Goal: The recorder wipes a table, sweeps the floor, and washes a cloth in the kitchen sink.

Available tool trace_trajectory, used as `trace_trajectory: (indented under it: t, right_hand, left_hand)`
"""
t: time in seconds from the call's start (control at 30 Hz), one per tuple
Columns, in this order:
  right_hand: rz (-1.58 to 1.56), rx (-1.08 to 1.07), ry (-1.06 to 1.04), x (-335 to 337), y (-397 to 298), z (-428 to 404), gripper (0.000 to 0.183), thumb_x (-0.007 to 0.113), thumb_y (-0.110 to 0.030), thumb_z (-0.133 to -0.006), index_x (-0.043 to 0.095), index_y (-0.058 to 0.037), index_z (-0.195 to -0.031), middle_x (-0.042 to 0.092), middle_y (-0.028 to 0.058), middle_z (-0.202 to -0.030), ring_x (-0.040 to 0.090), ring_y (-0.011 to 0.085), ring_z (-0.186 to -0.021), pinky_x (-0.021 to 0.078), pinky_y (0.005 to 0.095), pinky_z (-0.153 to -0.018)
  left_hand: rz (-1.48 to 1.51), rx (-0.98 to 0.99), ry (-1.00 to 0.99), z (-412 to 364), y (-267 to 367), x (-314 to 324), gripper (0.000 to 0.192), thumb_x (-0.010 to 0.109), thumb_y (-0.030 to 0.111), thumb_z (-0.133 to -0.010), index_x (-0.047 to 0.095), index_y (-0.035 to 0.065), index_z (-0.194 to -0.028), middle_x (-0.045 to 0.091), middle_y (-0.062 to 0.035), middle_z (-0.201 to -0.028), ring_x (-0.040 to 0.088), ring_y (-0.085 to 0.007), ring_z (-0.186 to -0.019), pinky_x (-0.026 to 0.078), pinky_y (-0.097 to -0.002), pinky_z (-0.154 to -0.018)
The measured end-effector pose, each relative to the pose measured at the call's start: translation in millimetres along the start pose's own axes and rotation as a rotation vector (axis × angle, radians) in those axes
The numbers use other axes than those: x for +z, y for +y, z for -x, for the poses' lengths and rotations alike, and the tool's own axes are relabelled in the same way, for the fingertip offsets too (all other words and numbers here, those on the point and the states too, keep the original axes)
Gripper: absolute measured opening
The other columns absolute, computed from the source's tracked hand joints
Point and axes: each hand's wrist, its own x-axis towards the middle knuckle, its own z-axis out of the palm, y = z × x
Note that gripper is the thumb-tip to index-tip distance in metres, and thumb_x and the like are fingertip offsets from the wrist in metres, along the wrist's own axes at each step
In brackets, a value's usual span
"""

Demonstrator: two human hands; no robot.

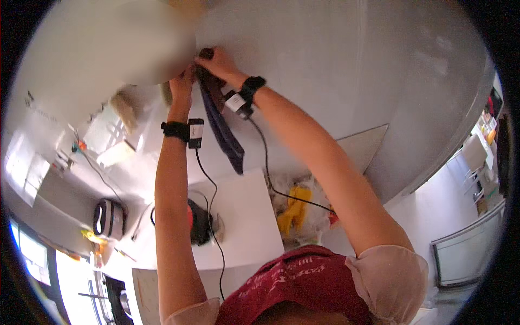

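Note:
My right hand (221,66) grips the upper end of a dark cloth strip (221,126). The strip hangs down in a long narrow fold, navy along its length, with a brownish part (217,93) beside it near the top. Close against its upper end is my left hand (181,86), its fingertips meeting those of the right. A blurred pale oval partly covers the left fingers, so their grip cannot be made out. Each wrist wears a black strap with a small cabled box, the left box (196,133) and the right box (239,105).
Below the hands is a white tabletop (248,211) bearing a black object (200,223). Yellow rubber gloves (293,209) lie among clear plastic beside it. A black-and-white appliance (109,219) stands at left. Cables run down from both wrists. A dark-framed panel (467,248) is at lower right.

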Motion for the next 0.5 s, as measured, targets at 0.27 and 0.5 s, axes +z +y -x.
trace_trajectory:
  t: [0.27, 0.5]
  right_hand:
    - [-0.288, 0.263, -0.606, -112.2, 43.7, 166.9, 0.039, 0.063, -0.044, -0.092, 0.067, -0.0052, -0.087, 0.065, -0.0022, -0.079, 0.056, 0.0094, -0.073, 0.0475, 0.0293, -0.071]
    - [-0.243, 0.644, -0.908, -255.1, 61.5, 347.5, 0.053, 0.063, -0.057, -0.087, 0.066, -0.0051, -0.094, 0.065, 0.0042, -0.087, 0.061, 0.0155, -0.081, 0.0487, 0.0326, -0.077]
  left_hand:
    - [0.087, -0.318, -0.296, 174.5, 44.0, -86.6, 0.033, 0.060, 0.019, -0.094, 0.056, 0.0039, -0.123, 0.063, -0.0086, -0.118, 0.061, -0.0190, -0.108, 0.050, -0.0346, -0.097]
    - [-0.198, -0.716, -0.413, 346.3, 91.8, -141.7, 0.028, 0.061, 0.022, -0.096, 0.062, 0.0034, -0.117, 0.067, -0.0047, -0.105, 0.063, -0.0150, -0.098, 0.049, -0.0290, -0.089]
